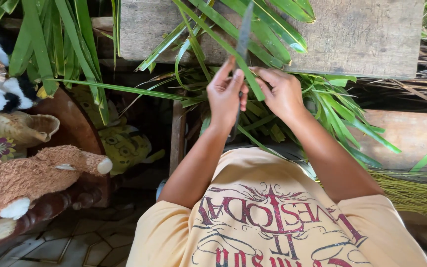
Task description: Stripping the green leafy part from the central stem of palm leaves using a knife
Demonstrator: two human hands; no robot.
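My left hand is shut on a long knife whose grey blade points away from me, over the leaves. Just to its right, my right hand pinches a long green palm leaf strip that runs diagonally up to the left under the blade. The two hands nearly touch at the fingertips. A pile of green leaf strips lies beneath and beyond both hands.
A weathered wooden board lies across the top. More green fronds hang at the upper left. Plush toys sit on a dark wooden seat at the left. A bundle of thin straw ribs lies at the right.
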